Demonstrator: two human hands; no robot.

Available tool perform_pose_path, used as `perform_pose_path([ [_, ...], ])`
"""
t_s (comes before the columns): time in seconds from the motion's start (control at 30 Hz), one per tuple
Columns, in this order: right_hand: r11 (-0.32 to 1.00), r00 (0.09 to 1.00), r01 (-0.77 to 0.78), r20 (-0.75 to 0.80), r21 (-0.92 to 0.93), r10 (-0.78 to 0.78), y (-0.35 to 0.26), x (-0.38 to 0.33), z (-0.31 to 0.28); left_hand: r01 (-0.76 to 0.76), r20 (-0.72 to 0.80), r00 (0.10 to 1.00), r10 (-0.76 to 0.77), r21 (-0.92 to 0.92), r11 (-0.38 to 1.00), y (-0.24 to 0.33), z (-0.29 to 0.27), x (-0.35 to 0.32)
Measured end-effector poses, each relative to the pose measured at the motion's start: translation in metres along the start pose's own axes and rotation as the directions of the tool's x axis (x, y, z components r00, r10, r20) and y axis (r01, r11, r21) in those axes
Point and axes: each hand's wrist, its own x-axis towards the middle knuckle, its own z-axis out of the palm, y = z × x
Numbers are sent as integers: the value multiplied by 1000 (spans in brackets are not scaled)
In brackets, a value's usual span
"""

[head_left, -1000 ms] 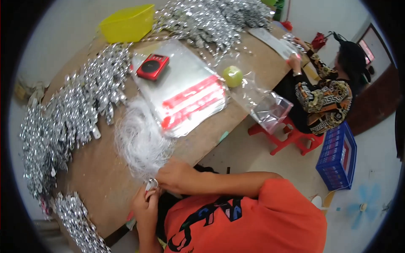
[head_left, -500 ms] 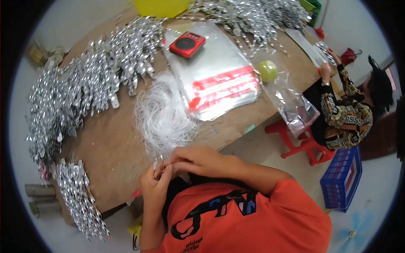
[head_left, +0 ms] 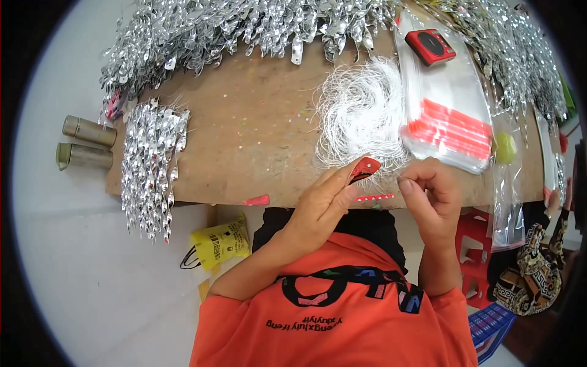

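My left hand (head_left: 324, 205) is closed on a small, flat red piece (head_left: 366, 167) with a tiny hole near its end and a dark lower edge. It hovers just over the table's near edge. To its right, my right hand (head_left: 433, 196) is held up with thumb and forefinger pinched together; whatever is between them is too small to make out. Beyond both hands lies a loose coil of fine white string (head_left: 361, 110). Red-banded clear plastic bags (head_left: 449, 101) are stacked to the right of the coil.
Silver twisted strips (head_left: 232, 30) pile along the far edge; another bundle (head_left: 153, 159) hangs over the near left edge. A red radio (head_left: 431, 46) rests on the bags. Two metal flasks (head_left: 88, 144) stand left. A person (head_left: 532, 269) sits at right by a red stool (head_left: 474, 257).
My hands were together at the table edge and are now apart. The red piece now shows in my left hand. The whole view has turned toward the left side of the table.
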Motion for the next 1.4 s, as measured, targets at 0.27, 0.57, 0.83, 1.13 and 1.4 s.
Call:
perform_pose_path([
  [0.27,990,994,42,107,-135,-28,9,3,8,-33,-27,999,32,-12,999,0,-2,-1],
  [0.57,978,993,46,120,-205,-21,14,4,10,-109,-82,990,112,48,993,-4,1,-2],
  [0.83,979,991,5,129,-205,22,13,3,10,-176,-68,979,193,204,963,0,0,-3],
  [1.13,965,974,-205,131,163,185,6,2,17,-267,-138,943,302,225,937,-7,5,-5],
  [1.4,868,910,-309,385,389,151,22,7,13,-252,-63,965,254,35,967,-19,5,-12],
])
